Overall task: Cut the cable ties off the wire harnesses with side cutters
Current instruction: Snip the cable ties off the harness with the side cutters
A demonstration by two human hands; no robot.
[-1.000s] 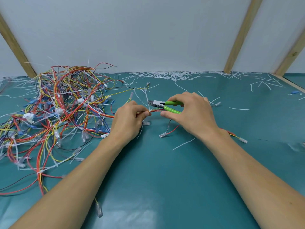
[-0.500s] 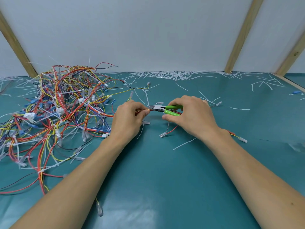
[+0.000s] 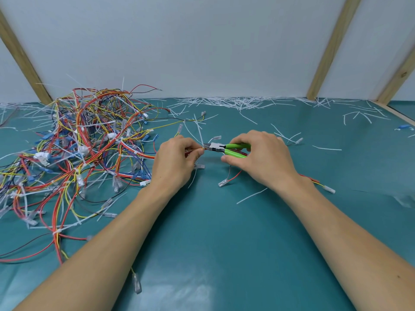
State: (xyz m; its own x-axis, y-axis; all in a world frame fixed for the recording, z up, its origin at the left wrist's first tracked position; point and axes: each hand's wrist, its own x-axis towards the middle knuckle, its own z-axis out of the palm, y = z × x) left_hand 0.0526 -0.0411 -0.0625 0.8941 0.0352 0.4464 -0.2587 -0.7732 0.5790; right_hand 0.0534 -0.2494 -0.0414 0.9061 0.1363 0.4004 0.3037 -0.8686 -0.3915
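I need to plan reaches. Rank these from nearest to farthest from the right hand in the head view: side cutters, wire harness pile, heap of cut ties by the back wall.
1. side cutters: gripped in the right hand.
2. heap of cut ties: beyond it, against the wall.
3. wire harness pile: far left.

Teal surface (image 3: pixel 224 254) fills lower frame, w/ soft glare patch at 6 o'clock. Plain pale grey-white wall (image 3: pixel 202 46) behind, 12 o'clock. Three slanted wooden battens (image 3: pixel 330 48) on it: one at 10 o'clock, two at 2 o'clock. Wooden strip (image 3: pixel 395 112) edges surface at 3 o'clock. Light even, diffuse.
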